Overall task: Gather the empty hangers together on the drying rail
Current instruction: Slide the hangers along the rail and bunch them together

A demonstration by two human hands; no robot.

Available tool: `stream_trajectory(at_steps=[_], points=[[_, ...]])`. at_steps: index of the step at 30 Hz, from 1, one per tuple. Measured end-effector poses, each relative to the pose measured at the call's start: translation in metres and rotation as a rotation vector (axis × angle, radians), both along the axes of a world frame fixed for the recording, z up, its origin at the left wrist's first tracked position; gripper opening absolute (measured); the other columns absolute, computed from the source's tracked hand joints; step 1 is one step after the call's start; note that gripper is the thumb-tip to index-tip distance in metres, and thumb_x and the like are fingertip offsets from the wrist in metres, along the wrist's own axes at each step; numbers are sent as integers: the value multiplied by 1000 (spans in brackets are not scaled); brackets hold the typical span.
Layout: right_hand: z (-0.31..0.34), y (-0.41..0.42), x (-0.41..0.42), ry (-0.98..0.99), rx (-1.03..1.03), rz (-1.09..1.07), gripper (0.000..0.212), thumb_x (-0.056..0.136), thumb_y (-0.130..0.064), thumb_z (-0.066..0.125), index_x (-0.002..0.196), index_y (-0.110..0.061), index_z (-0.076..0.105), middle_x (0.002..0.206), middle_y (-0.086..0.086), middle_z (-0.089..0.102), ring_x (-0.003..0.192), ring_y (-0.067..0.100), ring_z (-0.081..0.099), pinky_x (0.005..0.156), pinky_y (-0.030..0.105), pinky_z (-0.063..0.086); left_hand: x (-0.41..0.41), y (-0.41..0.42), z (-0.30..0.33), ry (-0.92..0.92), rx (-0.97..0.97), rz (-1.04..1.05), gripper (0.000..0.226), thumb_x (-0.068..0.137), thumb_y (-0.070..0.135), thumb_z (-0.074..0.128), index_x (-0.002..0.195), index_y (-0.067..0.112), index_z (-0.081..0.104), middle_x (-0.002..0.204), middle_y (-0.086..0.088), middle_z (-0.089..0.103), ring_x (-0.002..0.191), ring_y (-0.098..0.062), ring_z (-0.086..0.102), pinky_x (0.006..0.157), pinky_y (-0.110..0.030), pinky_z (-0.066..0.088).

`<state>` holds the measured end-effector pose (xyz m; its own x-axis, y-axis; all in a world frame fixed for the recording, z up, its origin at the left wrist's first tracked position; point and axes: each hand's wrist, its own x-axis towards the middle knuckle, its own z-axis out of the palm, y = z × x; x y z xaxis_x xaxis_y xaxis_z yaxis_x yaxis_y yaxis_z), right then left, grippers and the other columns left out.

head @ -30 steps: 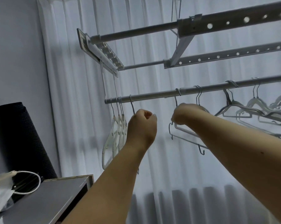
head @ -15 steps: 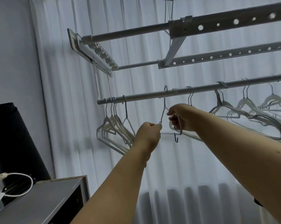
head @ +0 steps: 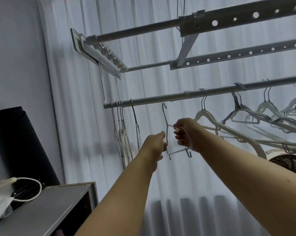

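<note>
A grey drying rail [head: 154,100] runs from left to right. Several empty hangers [head: 123,133] hang bunched at its left end. A thin wire hanger [head: 166,126] is off the rail, its hook just below the rail. My left hand [head: 155,143] pinches its left side and my right hand [head: 184,133] grips its right shoulder. More empty white and grey hangers [head: 246,120] hang spread along the rail to the right of my hands.
Two perforated rack bars [head: 229,19] and an end bracket [head: 99,51] sit above the rail. White curtains [head: 75,116] hang behind. A grey cabinet [head: 46,206] with a white cable stands lower left, a black roll [head: 22,143] beside it, a fan [head: 287,160] at right.
The wire hanger has come off the rail and now sits lower in both hands. The bunched hangers at the left have swung and now hang edge-on. The view has tilted.
</note>
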<state>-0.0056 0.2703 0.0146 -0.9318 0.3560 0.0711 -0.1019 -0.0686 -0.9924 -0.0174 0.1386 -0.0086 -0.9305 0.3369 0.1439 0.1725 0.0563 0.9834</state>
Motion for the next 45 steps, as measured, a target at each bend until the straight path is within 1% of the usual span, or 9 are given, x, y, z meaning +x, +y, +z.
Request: stream_trajectory(at_steps=[8, 14, 19, 24, 27, 30, 33, 39, 45], points=[[-22, -20, 17, 96, 149, -27, 20, 87, -23, 53, 74, -8, 59, 60, 5, 56, 59, 17, 51, 62, 27, 39, -13, 15, 4, -214, 245, -157, 46, 101, 38, 36, 133, 7, 47, 119, -15, 64, 109, -32, 60, 100, -48, 45], [-32, -33, 30, 236, 410, -90, 30, 92, -29, 47, 86, -4, 62, 67, 5, 62, 53, 13, 57, 50, 23, 42, -13, 22, 5, -296, 386, -173, 27, 101, 16, 42, 110, -5, 55, 102, -21, 60, 79, -27, 60, 58, -35, 53], [-40, -23, 31, 387, 708, -440, 40, 96, -45, 35, 79, -15, 55, 70, 0, 60, 66, 19, 59, 61, 35, 47, -13, 17, 3, -391, 521, -222, 18, 90, -6, 43, 104, -6, 54, 93, -22, 56, 86, -25, 61, 73, -37, 60], [-60, 22, 6, 147, 682, -546, 38, 92, -50, 39, 105, -16, 50, 93, -1, 58, 90, 24, 57, 70, 31, 38, -15, -6, 19, -445, 484, -327, 26, 87, 9, 47, 103, -8, 58, 64, -12, 53, 51, -13, 50, 51, -25, 57], [-79, 37, -9, 69, 718, -373, 40, 91, -57, 35, 79, -22, 49, 77, -4, 48, 78, 21, 49, 63, 29, 34, -12, -17, 30, -439, 510, -471, 31, 79, 16, 51, 97, -7, 60, 58, -7, 50, 47, -12, 47, 46, -18, 49], [-88, 34, -4, 93, 480, -98, 58, 96, -55, 29, 83, -8, 62, 77, 9, 63, 74, 23, 60, 69, 31, 45, -13, -24, 37, -410, 587, -564, 36, 76, 27, 56, 93, -4, 61, 66, -6, 47, 54, -12, 43, 48, -16, 45], [-91, 25, 7, 227, 205, 23, 57, 93, -54, 36, 65, -8, 57, 53, 5, 53, 49, 18, 49, 50, 25, 43, -14, -22, 40, -369, 709, -547, 66, 90, 55, 42, 102, -7, 62, 70, -12, 53, 56, -18, 50, 51, -26, 53], [-86, 6, 5, 326, 60, -306, 49, 97, -42, 41, 57, -15, 46, 51, -1, 43, 46, 12, 34, 47, 25, 29, -21, -14, 40, -166, 910, -279, 68, 93, 64, 26, 128, 10, 48, 94, -17, 65, 83, -27, 63, 79, -43, 53], [-88, 4, 13, 169, 269, -715, 51, 98, -39, 33, 75, -3, 60, 70, 8, 60, 58, 16, 47, 55, 26, 33, -26, 3, 25, 44, 528, 18, 53, 99, 36, 44, 147, 19, 28, 94, -7, 55, 84, -20, 56, 85, -40, 46]])
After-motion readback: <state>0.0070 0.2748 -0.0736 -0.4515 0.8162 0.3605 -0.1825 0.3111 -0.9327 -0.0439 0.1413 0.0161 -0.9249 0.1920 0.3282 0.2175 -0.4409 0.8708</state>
